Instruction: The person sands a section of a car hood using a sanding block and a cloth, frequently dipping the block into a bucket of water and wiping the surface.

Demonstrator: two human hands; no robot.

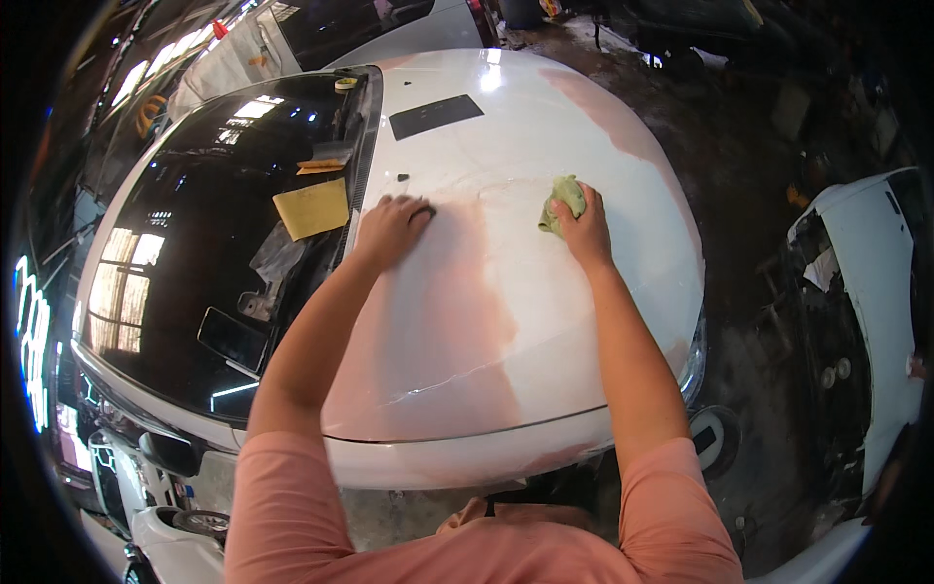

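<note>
My left hand is pressed on the white car hood, close to the windshield edge. Its fingers curl over a small dark piece, mostly hidden, perhaps sandpaper. Under and in front of that hand runs a pinkish patch on the paint. My right hand grips a crumpled green cloth on the hood, farther right. A dark grey rectangular sheet lies flat on the far part of the hood. Beyond my left fingers sits a small black bit.
On the windshield and its lower edge lie a yellow sheet, an orange-brown folded piece, a phone and a tape roll. A loose white body panel stands at right. Another vehicle is behind.
</note>
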